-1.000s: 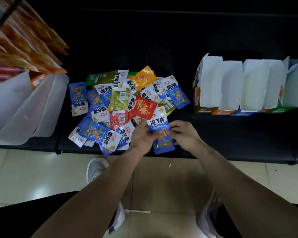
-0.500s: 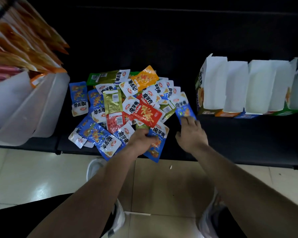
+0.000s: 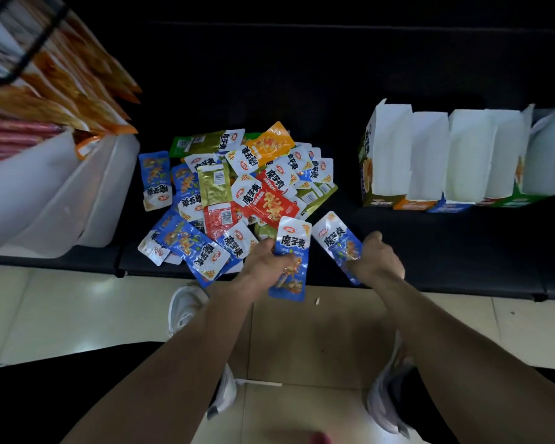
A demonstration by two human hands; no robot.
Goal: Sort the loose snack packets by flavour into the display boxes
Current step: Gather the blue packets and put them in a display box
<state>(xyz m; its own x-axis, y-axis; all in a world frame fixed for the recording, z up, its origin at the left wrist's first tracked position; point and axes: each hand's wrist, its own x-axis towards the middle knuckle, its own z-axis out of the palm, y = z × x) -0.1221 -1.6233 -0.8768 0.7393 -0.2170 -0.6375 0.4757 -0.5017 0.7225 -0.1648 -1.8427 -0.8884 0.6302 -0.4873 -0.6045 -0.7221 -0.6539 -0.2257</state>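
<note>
A blue packet [image 3: 291, 248] is gripped in the left hand [image 3: 263, 265], fingers curled closed on its left edge. It is held upright, white end up, and its lower end hangs past the front edge of the bench [image 3: 462, 248], over the floor [image 3: 302, 331]. A second packet [image 3: 334, 240], also blue, is gripped at its lower end by the right hand [image 3: 378, 259], fingers folded tight; which fingertips pinch it cannot be told. This packet is tilted, its white end pointing up and left, just beside the first but apart from it.

Both hands are held at the near right corner of the pile [image 3: 237, 187], where blue, red, orange and green packets are heaped in overlapping layers on the bench. The boxes [image 3: 430, 161] are lined up in a row well to the right, white flaps upright, tops open; their contents cannot be seen. Bare black bench is left between pile and boxes, and in front of the boxes. On the left, the pile is hemmed by a white tub [image 3: 77, 203].
</note>
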